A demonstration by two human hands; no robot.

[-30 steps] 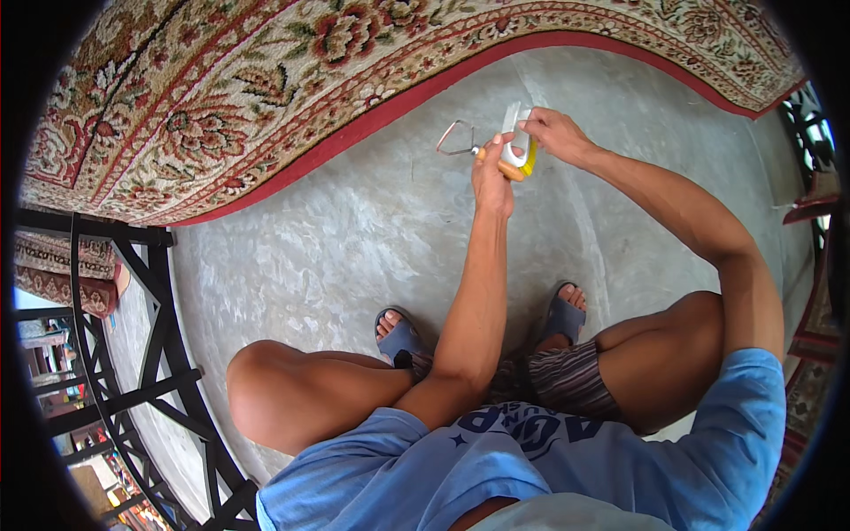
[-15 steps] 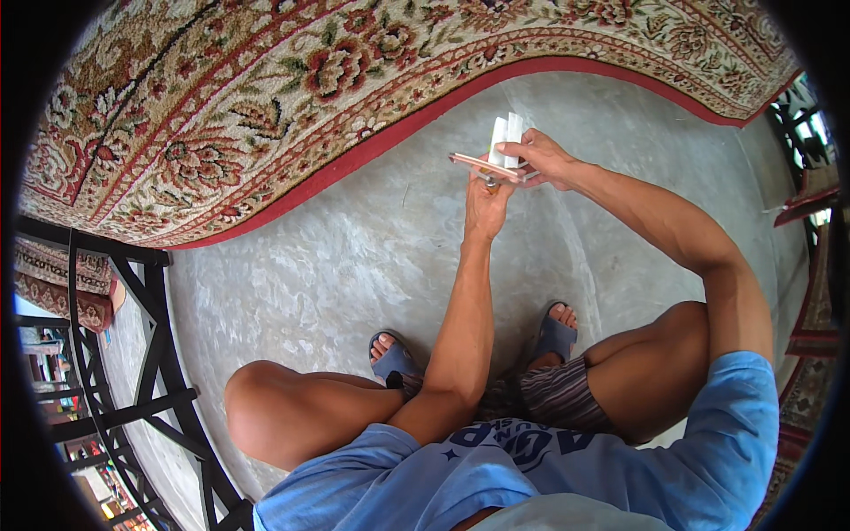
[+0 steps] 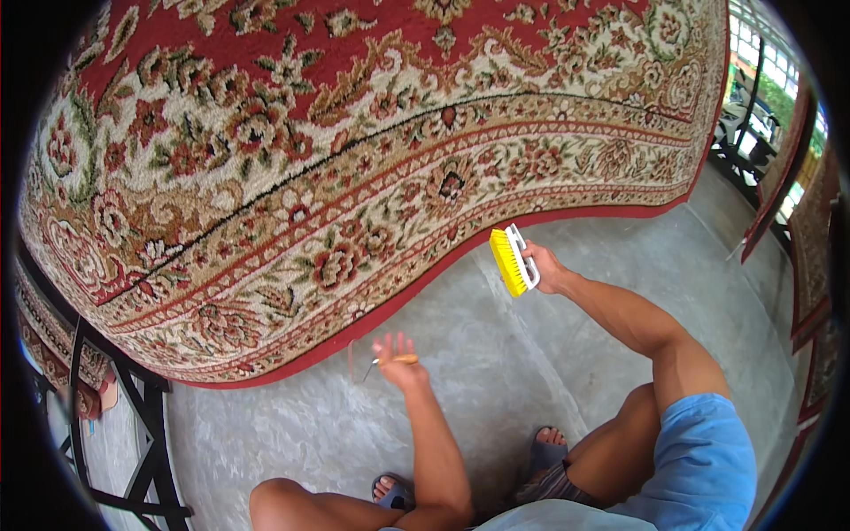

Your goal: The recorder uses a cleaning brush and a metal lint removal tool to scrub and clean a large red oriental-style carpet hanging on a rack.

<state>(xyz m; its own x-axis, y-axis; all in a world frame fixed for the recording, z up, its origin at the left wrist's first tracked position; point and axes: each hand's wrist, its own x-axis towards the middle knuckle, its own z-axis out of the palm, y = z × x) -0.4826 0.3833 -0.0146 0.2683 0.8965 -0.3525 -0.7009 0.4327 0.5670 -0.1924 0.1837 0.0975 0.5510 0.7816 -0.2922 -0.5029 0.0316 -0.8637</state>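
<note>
My right hand is closed round the white handle of a scrub brush, whose yellow bristles face left, just below the carpet's red edge. Farther left and nearer to me, my left hand is blurred, its fingers apart and pointing at the carpet. A slim tool with an orange handle and a thin bent metal tip lies across this hand and stays held there; its exact kind is unclear. Ahead of both hands hangs a large floral carpet in red, cream and green.
Grey concrete floor lies beneath the hands. A black metal frame stands at the left, with another carpet behind it. More carpets hang along the right side. My sandalled feet and bent knees are at the bottom.
My hands have moved apart: the right forward with the brush, now turned bristles to the left, the left down and leftward. More of the carpet has come into view.
</note>
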